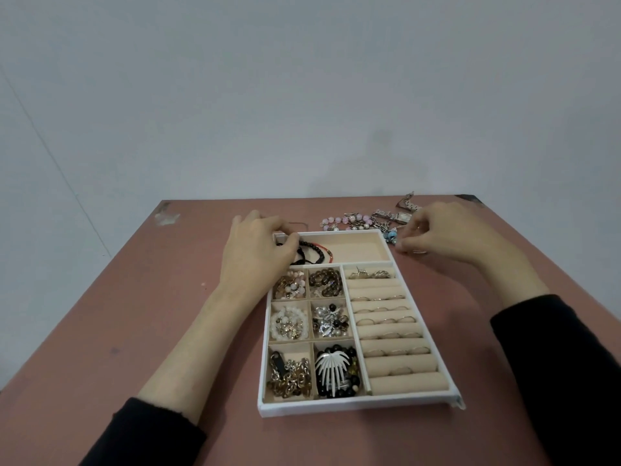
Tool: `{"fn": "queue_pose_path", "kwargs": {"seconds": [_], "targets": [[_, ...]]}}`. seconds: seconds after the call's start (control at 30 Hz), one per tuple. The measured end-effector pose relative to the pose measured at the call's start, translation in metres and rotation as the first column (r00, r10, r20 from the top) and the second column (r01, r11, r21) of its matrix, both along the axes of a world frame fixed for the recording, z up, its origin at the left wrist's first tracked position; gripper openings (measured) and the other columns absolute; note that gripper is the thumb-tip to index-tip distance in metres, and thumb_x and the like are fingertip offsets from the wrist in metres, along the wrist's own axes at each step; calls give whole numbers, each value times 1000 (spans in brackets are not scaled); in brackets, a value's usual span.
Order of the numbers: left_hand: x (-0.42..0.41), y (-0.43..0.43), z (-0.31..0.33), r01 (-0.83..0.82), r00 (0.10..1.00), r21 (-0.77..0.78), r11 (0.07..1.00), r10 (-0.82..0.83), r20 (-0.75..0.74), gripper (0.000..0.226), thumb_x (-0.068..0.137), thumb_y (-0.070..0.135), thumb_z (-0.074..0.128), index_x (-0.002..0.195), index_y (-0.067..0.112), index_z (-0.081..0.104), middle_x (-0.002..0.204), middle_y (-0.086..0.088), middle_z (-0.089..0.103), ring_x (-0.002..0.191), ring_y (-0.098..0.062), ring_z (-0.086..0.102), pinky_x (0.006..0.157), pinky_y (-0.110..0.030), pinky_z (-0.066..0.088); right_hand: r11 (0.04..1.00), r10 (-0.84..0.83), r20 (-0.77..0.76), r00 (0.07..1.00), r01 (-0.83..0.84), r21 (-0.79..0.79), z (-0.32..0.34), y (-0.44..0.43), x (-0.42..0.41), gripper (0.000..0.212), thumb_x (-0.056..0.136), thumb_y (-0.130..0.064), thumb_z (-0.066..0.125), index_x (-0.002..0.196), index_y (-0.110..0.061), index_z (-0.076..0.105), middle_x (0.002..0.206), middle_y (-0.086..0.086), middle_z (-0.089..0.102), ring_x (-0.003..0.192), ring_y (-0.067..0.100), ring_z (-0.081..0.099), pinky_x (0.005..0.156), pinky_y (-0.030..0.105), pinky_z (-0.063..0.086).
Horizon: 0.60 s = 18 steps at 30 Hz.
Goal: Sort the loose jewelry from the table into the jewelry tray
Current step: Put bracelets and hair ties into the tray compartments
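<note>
A white jewelry tray [353, 406] with beige compartments lies in the middle of the table. My left hand [258, 250] is over its far left corner, fingers curled on dark beaded bracelets [79, 253] lying in the long top compartment. My right hand [447, 232] is just right of the tray's far corner, fingertips pinching a small thin piece [408, 251] on the table, next to a blue bead charm [390, 235]. Loose jewelry [356, 222] lies in a heap behind the tray: pink beads and a silver watch band [391, 216].
Small compartments hold beads, chains and a white comb-shaped piece [331, 368]; the ring rolls [389, 326] at the right carry several rings. The brown table [134, 314] ends at a pale wall close behind the heap. A thin wire piece [65, 223] lies beyond my left hand.
</note>
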<state>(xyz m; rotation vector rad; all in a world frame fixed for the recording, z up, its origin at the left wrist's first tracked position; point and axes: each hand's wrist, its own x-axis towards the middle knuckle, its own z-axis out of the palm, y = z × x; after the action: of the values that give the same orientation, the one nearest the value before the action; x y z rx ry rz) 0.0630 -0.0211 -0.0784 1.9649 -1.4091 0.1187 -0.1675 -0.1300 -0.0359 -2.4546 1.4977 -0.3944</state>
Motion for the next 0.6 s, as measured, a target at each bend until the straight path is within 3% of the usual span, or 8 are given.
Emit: {"fn": "queue_pose_path", "kwargs": {"seconds": [0.17,0.37,0.5,0.6], "targets": [[-1,1,2,12,1000,-14,1000,-12,-5,16,85,31,57,89,24,70,86,2,52,100,-24,48,75,-22,23,1000,-20,-62,998,19,-13,-6,1,0,19,70,-32,72,60,-26,57,69,-11,55,77,16,53,65,27,34],[-4,5,6,12,1000,-22,1000,-13,-12,16,86,27,57,93,22,71,95,-2,56,103,-24,47,76,-20,22,996,-53,-78,996,46,-83,-9,-2,4,15,74,-23,62,72,-9,67,78,5,67,80,23,59,60,28,38],[-7,8,9,12,999,-22,1000,-13,-29,17,87,26,56,95,20,70,100,-3,57,105,-25,45,76,-20,22,987,-85,22,996,87,-137,-9,-4,2,10,70,-23,63,67,-14,65,72,0,65,75,23,60,61,28,40],[-8,10,10,25,999,-30,999,-25,-22,17,88,25,56,95,20,70,101,-4,58,104,-22,43,74,-19,21,987,-84,191,978,108,-122,-11,-8,-2,11,73,-25,65,67,-15,63,66,-3,61,71,21,58,58,30,37]]}}
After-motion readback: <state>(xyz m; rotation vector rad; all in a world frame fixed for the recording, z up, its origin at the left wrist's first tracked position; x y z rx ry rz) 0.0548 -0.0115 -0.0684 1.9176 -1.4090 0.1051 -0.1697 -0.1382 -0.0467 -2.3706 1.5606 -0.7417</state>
